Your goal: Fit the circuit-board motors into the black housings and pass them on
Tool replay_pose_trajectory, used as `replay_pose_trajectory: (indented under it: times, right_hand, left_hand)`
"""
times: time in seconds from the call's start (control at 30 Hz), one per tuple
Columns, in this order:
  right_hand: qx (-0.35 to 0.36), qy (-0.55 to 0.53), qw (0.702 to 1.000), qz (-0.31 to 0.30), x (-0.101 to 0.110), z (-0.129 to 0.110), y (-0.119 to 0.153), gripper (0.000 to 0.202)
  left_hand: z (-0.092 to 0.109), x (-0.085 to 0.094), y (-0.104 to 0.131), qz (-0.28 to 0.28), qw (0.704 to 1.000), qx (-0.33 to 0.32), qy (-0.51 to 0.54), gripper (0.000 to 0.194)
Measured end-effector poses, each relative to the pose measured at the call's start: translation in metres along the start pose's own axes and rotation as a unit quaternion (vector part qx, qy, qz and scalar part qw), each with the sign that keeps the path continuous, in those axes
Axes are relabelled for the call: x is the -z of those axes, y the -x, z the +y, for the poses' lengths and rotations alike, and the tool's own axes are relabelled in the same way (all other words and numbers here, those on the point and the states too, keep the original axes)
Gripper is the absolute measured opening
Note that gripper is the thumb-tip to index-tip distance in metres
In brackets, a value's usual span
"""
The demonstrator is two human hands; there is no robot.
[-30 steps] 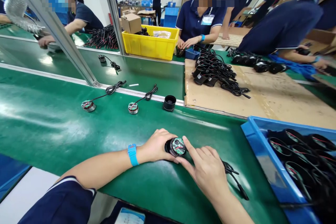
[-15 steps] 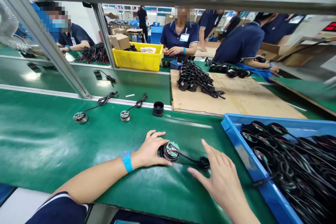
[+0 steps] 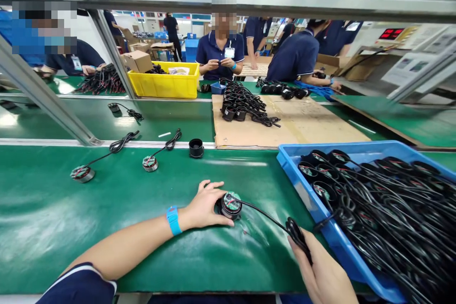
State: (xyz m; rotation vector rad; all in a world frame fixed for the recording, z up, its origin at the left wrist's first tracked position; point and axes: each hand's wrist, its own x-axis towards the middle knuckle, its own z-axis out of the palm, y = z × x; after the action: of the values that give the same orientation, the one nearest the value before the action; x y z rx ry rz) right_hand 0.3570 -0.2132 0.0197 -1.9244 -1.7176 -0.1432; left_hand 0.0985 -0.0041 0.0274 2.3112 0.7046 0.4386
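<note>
My left hand (image 3: 206, 206), with a blue band at the wrist, grips a round black housing (image 3: 231, 206) whose top shows a green circuit board. A black cable runs right from the board to a coiled bundle (image 3: 298, 237). That bundle is held between the thumb and fingers of my right hand (image 3: 320, 263). On the green mat (image 3: 142, 228), farther back, lie two metal-sided round parts (image 3: 82, 174) (image 3: 150, 163) with boards and cables, and a black cup (image 3: 196, 148).
A blue tray (image 3: 295, 185) full of cabled black units stands at the right. Behind are cardboard (image 3: 302, 123) with more units, a yellow bin (image 3: 164, 83) and metal frame posts (image 3: 46, 95). Several people work across the bench.
My right hand has closed on the coiled cable and moved right and down, stretching the cable. The head view has turned right. My left hand still holds the housing.
</note>
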Motion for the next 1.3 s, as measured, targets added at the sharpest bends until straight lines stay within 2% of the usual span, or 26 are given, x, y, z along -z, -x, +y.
replay_pose_trajectory:
  times: [0.17, 0.23, 0.4, 0.53, 0.7, 0.83, 0.97, 1.03, 1.1, 1.13, 1.17, 1.2, 1.23, 1.27, 1.3]
  right_hand:
    - [0.001, 0.014, 0.999, 0.03, 0.02, -0.007, 0.002, 0.032]
    - [0.006, 0.026, 0.999, 0.03, 0.025, -0.008, 0.001, 0.032]
    - [0.036, 0.034, 0.999, 0.019, 0.018, 0.004, 0.007, 0.037]
    - [0.034, 0.014, 0.999, 0.014, 0.013, 0.003, 0.008, 0.037]
    - [0.022, -0.012, 1.0, -0.018, 0.01, -0.006, 0.003, 0.037]
    - [-0.017, -0.039, 0.998, -0.049, 0.005, -0.003, 0.006, 0.036]
    - [-0.028, -0.051, 0.996, -0.064, 0.0, -0.003, 0.015, 0.039]
    - [-0.047, -0.074, 0.993, -0.081, 0.0, -0.005, 0.021, 0.042]
    - [-0.066, -0.128, 0.983, -0.113, 0.0, -0.004, 0.024, 0.045]
    - [-0.075, -0.166, 0.975, -0.131, -0.001, -0.003, 0.023, 0.045]
    - [-0.083, -0.208, 0.963, -0.147, -0.002, -0.001, 0.019, 0.044]
    - [-0.094, -0.246, 0.951, -0.16, -0.004, 0.001, 0.013, 0.045]
    - [-0.11, -0.275, 0.941, -0.162, -0.008, 0.003, 0.004, 0.046]
    - [-0.124, -0.292, 0.936, -0.156, -0.013, 0.003, -0.007, 0.045]
    - [-0.129, -0.301, 0.933, -0.146, -0.019, 0.001, -0.02, 0.045]
  left_hand:
    - [0.025, 0.019, -0.015, 0.052, 0.997, -0.045, -0.024, 0.078]
    - [0.03, 0.019, -0.02, 0.053, 0.997, -0.049, -0.027, 0.08]
    - [0.013, 0.002, -0.018, -0.008, 1.0, -0.015, -0.019, 0.077]
    - [0.011, 0.003, -0.018, 0.036, 0.998, -0.05, -0.032, 0.081]
    - [0.013, 0.003, -0.02, -0.014, 0.999, -0.027, -0.012, 0.074]
    - [0.017, -0.001, -0.021, 0.03, 0.998, -0.052, -0.014, 0.074]
    - [0.005, -0.009, -0.032, -0.037, 0.999, -0.037, -0.015, 0.076]
    - [-0.002, -0.012, -0.035, -0.071, 0.996, -0.043, -0.016, 0.084]
    - [-0.004, -0.012, -0.029, -0.05, 0.998, -0.035, -0.001, 0.102]
    - [-0.001, -0.011, -0.022, -0.006, 1.0, -0.015, 0.015, 0.105]
    - [0.004, -0.011, -0.012, 0.054, 0.998, 0.013, 0.036, 0.098]
    - [0.011, -0.011, 0.0, 0.109, 0.992, 0.038, 0.058, 0.081]
    - [0.019, -0.013, 0.014, 0.138, 0.986, 0.052, 0.08, 0.062]
    - [0.027, -0.016, 0.027, 0.129, 0.986, 0.049, 0.096, 0.05]
    - [0.035, -0.021, 0.039, 0.085, 0.991, 0.027, 0.105, 0.048]
